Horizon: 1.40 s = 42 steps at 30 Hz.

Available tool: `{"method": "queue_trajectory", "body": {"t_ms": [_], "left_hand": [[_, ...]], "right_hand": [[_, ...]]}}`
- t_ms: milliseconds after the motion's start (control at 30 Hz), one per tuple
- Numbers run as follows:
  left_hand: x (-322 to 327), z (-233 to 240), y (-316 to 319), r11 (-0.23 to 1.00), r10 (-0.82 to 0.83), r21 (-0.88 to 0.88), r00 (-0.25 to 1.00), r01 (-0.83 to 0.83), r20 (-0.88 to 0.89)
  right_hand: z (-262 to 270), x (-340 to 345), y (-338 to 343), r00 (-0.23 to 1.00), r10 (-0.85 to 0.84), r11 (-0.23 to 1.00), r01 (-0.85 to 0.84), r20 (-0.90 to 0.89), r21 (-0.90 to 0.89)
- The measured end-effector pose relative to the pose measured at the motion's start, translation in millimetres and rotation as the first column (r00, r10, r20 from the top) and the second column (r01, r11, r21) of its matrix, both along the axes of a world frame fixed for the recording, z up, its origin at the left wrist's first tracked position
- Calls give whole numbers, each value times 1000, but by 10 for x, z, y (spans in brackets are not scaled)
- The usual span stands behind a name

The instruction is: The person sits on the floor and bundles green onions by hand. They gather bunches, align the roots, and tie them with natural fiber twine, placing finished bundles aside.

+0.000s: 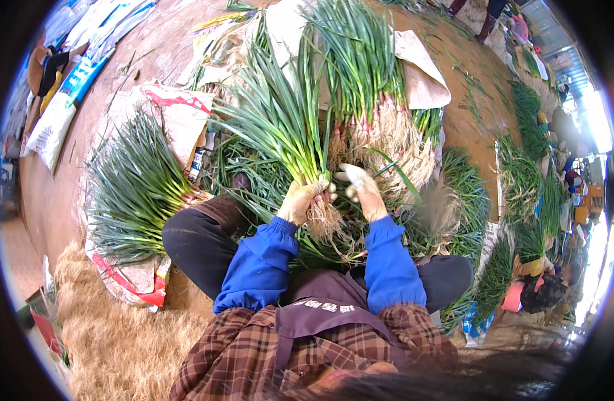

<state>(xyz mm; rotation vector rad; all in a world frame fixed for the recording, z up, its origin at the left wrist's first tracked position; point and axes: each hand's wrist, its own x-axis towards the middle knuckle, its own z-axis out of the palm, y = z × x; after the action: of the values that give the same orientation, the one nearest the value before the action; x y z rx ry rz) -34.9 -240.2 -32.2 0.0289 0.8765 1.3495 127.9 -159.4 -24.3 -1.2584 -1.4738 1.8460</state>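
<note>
My left hand (pixel 300 202), in a pale glove, grips a bunch of green onions (pixel 292 130) just above the roots. Its leaves fan away from me, and its tangled pale roots (pixel 323 220) hang below my fist. Close by on the right, my right hand (pixel 363 191) is gloved too, with its fingers partly bent and apart. Nothing shows between them. A loose green leaf (pixel 399 173) crosses just beyond that hand. Under both hands, cut leaves and loose onions (pixel 259 185) cover the ground between my bent legs.
A larger pile of rooted green onions (pixel 367 75) lies ahead on sacking. At left, another bunch (pixel 136 185) rests on a white-and-red sack (pixel 179 113). Dry root trimmings (pixel 121 346) are heaped at lower left. More onions (pixel 507 275) and a person (pixel 540 290) are at right.
</note>
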Motion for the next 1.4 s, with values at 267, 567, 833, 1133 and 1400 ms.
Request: {"method": "queue_trajectory", "body": {"t_ms": [267, 567, 833, 1133, 1400], "left_hand": [[30, -163, -167, 995, -16, 75, 877, 59, -481], [35, 189, -319, 991, -13, 130, 1000, 16, -21], [-96, -38, -303, 972, -75, 232, 987, 40, 145], [119, 352, -362, 984, 17, 177, 1000, -13, -24], [-391, 242, -22, 962, 44, 269, 999, -40, -11]], "right_hand": [[-191, -534, -252, 954, -222, 961, 179, -202, -209], [-529, -164, 191, 710, -653, 742, 527, -265, -415], [-185, -532, -143, 826, -272, 843, -43, -494, -536], [-437, -423, 125, 884, -458, 882, 440, 94, 169], [-207, -592, 574, 919, -105, 932, -42, 381, 359]]}}
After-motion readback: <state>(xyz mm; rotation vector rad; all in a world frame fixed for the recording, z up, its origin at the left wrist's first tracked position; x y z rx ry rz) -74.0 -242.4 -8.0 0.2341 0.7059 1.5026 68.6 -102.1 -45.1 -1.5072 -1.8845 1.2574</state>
